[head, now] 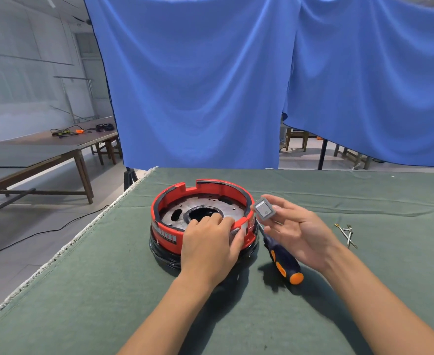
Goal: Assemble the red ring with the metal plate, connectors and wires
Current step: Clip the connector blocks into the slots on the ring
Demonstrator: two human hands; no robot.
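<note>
Ring (202, 198) sits on the desk (108, 278) — left hand (208, 244) grips its near rim, right hand (295, 231) pinches a switch (264, 210).

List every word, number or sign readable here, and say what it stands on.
"I" and "O": on the face of the grey rocker switch pinched in the right hand.
White label on the red ring: printed marks, too blurred to read.
Nothing else legible.

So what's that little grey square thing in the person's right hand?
The small grey switch looks like a plastic rocker switch: a square frame around a paler face with faint markings. The right hand pinches it between thumb and fingers, tilted, lifted just right of the red ring, above the screwdriver.
</note>
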